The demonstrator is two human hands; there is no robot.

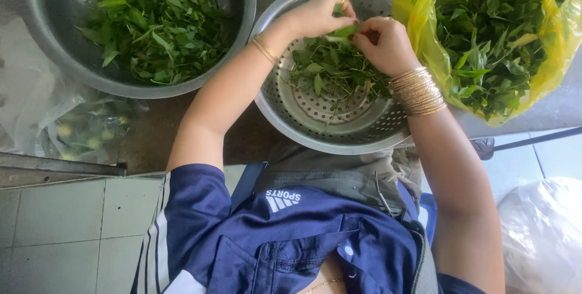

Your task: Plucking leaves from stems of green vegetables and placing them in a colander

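My left hand (319, 14) and my right hand (383, 42) meet over a steel colander (285, 112), both pinching the same green leafy sprig (345, 30). Under the hands, a loose pile of stems and leaves (336, 73) lies inside the colander. Several gold bangles sit on my right wrist and a thin one circles my left wrist. A big steel bowl (239, 21) at the upper left holds picked green leaves (154, 21). On the upper right, a yellow plastic bag (418, 21) is full of leafy greens (491, 27).
A clear plastic bag with small yellow-green fruits (85, 130) lies at the left on the rough floor. Pale tiles (60, 227) cover the lower left. A white plastic bag (539, 233) sits at the lower right. A dark cable (533, 138) crosses the floor at right.
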